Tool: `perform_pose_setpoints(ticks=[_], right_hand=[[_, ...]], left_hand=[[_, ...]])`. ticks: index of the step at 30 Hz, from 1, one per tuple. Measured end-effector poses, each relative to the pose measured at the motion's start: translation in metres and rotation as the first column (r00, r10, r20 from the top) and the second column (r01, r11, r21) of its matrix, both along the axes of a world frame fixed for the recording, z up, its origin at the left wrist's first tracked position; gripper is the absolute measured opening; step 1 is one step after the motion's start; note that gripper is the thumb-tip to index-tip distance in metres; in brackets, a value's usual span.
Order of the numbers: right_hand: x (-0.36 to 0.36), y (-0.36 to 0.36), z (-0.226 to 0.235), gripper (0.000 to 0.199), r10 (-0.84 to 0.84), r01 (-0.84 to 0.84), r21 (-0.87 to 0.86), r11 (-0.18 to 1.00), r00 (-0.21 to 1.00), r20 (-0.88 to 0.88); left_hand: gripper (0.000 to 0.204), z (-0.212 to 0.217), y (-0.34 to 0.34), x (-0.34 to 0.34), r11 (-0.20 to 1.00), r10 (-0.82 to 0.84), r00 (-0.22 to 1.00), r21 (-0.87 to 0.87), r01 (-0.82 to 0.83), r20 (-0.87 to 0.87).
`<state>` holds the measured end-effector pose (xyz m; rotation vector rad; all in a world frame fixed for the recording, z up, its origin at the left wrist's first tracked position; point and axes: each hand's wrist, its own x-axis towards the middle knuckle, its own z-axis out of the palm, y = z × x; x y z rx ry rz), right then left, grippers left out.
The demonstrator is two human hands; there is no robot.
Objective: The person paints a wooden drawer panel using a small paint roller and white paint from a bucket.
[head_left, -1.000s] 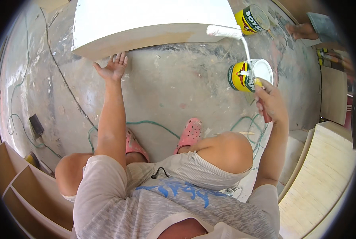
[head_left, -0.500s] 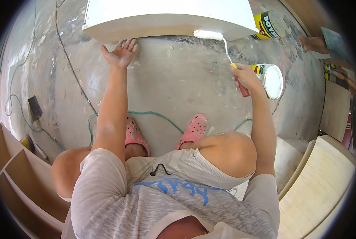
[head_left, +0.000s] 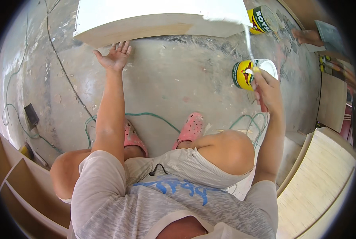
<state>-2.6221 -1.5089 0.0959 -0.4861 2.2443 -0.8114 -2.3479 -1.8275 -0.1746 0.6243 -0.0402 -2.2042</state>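
Note:
A paint roller (head_left: 249, 46) is in my right hand (head_left: 267, 88), its fingers closed round the red and yellow handle. The roller's white sleeve, smeared by motion, lies at the right part of the front edge of a white-topped panel or box (head_left: 166, 7). Its pale front face (head_left: 146, 30) faces me. My left hand (head_left: 113, 59) is spread, palm up, just under the lower left edge of that face; whether it touches is hard to tell. A yellow and green paint can (head_left: 241, 75) with a white top stands beside my right hand.
Another paint can (head_left: 261, 20) is right of the white piece. Another person's hand (head_left: 305, 37) shows at the far right. Green cord (head_left: 154, 115) and a dark cable (head_left: 64, 69) cross the floor. Wooden shelving (head_left: 30, 191) is lower left, a pale panel (head_left: 319, 175) lower right.
My right hand has moved right with the roller, its sleeve sliding rightward along the front edge. The near paint can's yellow side now shows. My left hand stays spread below the white piece.

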Motion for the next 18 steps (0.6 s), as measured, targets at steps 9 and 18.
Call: perform_pose_setpoints(ticks=[9, 18], right_hand=[[-0.021, 0.054, -0.066, 0.035, 0.258, -0.309, -0.061, 0.949, 0.874, -0.412], [-0.077, -0.006, -0.093, 0.034, 0.509, -0.481, 0.209, 0.851, 0.66, -0.553]], left_hand=[[0.111, 0.013, -0.004, 0.004, 0.999, 0.041, 0.995, 0.004, -0.042, 0.089], [0.103, 0.032, -0.025, 0.031, 0.964, 0.199, 0.939, 0.116, -0.239, 0.279]])
